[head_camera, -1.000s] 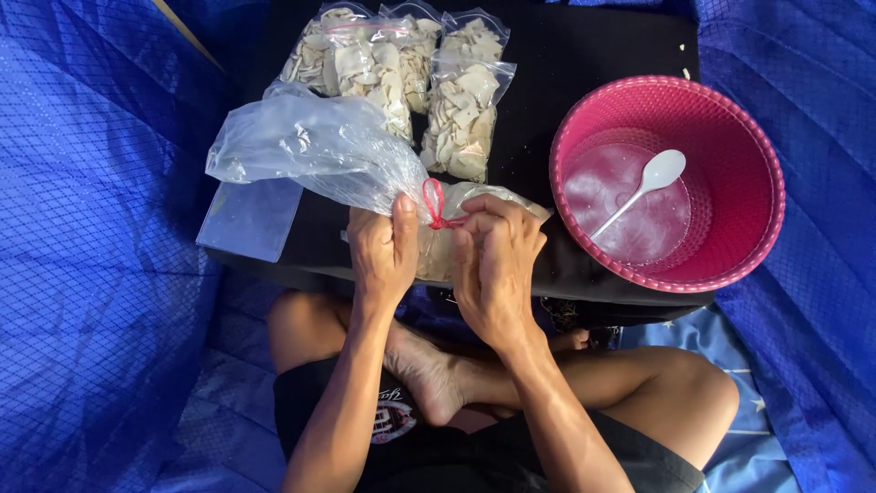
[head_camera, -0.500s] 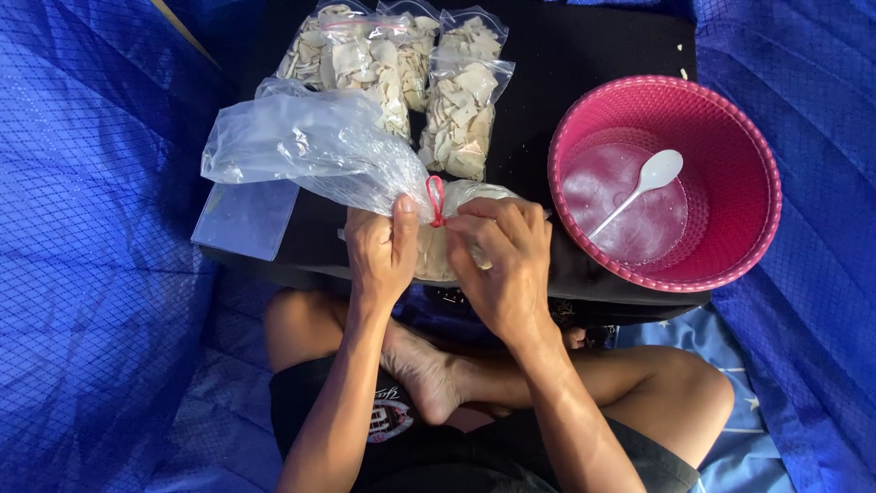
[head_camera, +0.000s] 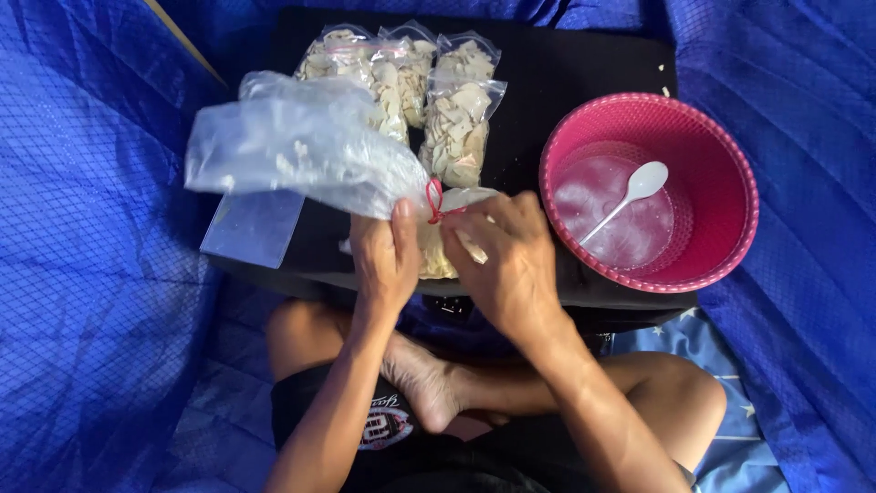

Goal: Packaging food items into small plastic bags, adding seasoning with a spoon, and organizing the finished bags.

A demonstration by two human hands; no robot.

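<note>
— Head view, what do the hands hold?

— The left hand (head_camera: 385,260) pinches the gathered neck of a big clear plastic bag (head_camera: 301,151), which puffs out to the left above the black desk (head_camera: 584,64). The right hand (head_camera: 506,260) closes its fingers on a red rubber band (head_camera: 434,199) at that neck.

— And around them?

— Sealed small bags of pale chips (head_camera: 429,100) lie just behind. A pink basket (head_camera: 721,155) with a white spoon (head_camera: 630,194) sits to the right.
</note>
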